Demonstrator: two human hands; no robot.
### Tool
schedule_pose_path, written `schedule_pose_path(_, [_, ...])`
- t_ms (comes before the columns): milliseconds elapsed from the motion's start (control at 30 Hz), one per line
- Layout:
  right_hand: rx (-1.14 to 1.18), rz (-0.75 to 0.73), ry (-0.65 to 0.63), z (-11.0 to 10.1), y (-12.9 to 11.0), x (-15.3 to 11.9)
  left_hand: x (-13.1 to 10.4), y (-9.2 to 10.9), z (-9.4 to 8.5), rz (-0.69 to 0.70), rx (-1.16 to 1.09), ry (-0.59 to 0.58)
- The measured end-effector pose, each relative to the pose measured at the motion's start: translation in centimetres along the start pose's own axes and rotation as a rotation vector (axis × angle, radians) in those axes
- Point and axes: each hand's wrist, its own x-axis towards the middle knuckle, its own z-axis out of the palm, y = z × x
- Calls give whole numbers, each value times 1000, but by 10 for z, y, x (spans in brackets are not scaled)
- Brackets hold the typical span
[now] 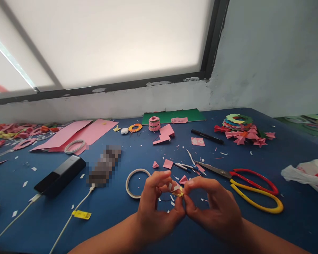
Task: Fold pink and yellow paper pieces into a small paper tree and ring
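Over the front of the blue table, my left hand [157, 206] and my right hand [213, 203] meet fingertip to fingertip. Between them is a small yellow piece of paper [178, 192], pinched by both hands; its exact shape is partly hidden. Narrow white strips [172, 187] show by the left fingers. Just behind the hands lie a folded pink paper piece [183, 179], a pink square [168, 163] and a compass-like tool [187, 166]. A roll of tape [134, 183] sits beside my left hand. Large scissors [250, 181] with red and yellow handles lie right of my right hand.
A power bank [59, 174] and a blurred-out device [105, 167] with cables occupy the left. Pink sheets [66, 134], paper rings [154, 124], a green board [175, 114], a black pen [207, 136] and a paper-flower pile [240, 128] stand farther back. A plastic bag [310, 173] lies right.
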Motion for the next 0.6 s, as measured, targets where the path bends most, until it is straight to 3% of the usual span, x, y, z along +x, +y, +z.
schedule_pose_path(333, [37, 34, -63, -4, 2, 0, 0, -6, -8, 29, -51, -128])
schedule_pose_path(600, [313, 184, -6, -4, 2, -5, 11, 7, -7, -270, -299, -53])
